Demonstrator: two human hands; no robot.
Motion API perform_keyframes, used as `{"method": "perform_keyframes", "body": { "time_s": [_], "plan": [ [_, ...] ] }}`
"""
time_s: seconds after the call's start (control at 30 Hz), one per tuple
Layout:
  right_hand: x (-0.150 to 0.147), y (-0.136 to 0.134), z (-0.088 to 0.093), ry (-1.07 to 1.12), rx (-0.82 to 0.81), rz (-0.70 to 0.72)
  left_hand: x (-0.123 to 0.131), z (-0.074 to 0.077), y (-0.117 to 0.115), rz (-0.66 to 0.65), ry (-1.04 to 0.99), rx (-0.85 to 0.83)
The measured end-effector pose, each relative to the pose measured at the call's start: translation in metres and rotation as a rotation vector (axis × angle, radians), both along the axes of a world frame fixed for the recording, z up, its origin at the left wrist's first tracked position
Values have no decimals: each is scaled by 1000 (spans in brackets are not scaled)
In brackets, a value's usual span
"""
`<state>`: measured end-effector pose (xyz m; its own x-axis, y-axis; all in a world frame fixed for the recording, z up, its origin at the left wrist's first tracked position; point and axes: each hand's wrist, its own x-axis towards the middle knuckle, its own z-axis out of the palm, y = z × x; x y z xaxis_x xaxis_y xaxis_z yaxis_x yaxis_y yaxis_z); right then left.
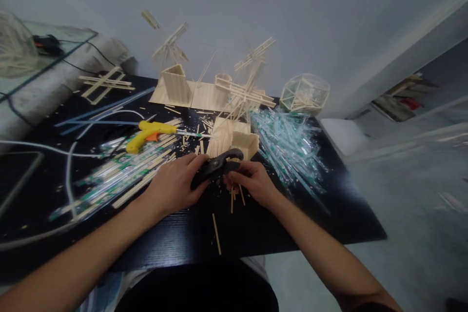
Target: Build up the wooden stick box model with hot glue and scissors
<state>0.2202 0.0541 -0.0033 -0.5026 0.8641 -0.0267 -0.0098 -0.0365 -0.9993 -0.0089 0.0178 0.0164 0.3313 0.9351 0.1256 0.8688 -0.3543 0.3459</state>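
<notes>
My left hand (178, 181) is wrapped round the handles of a black hand cutter (215, 166), whose curved jaw points right. Close by its jaws, my right hand (259, 184) pinches thin wooden sticks (231, 201); their ends hang below the fingers, and how many it holds I cannot make out. Just beyond the cutter stands a small open box of wooden sticks (250, 145) on a flat wooden base (220, 135). A single loose stick (217, 234) lies on the black table (164, 240) near its front edge.
A yellow glue gun (148, 132) rests at left over packs of sticks (137, 168), beside a white cable (69, 170). Plastic-wrapped packs (288, 141) pile up at right. Stick windmill models (175, 83) stand behind, near a faceted clear container (306, 93). Offcuts litter the middle.
</notes>
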Motion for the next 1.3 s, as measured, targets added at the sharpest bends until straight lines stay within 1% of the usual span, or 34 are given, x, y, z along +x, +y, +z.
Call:
{"method": "perform_keyframes", "body": {
  "time_s": [0.13,0.4,0.53,0.83,1.03,1.2,1.3],
  "plan": [
    [1,1,-2,78,-109,57,0,0,0,-2,-20,37],
    [3,3,-6,202,-352,134,0,2,1,48,-19,127],
    [4,4,-6,229,-442,165,0,2,1,46,2,134],
    [8,5,-7,311,-469,211,-2,-1,-1,57,38,138],
    [9,6,-10,343,-490,239,-2,-1,-2,76,63,88],
    [9,7,-10,340,-495,232,-1,0,0,69,79,161],
    [9,7,-9,333,-503,239,-2,-1,0,70,73,146]
  ]
}}
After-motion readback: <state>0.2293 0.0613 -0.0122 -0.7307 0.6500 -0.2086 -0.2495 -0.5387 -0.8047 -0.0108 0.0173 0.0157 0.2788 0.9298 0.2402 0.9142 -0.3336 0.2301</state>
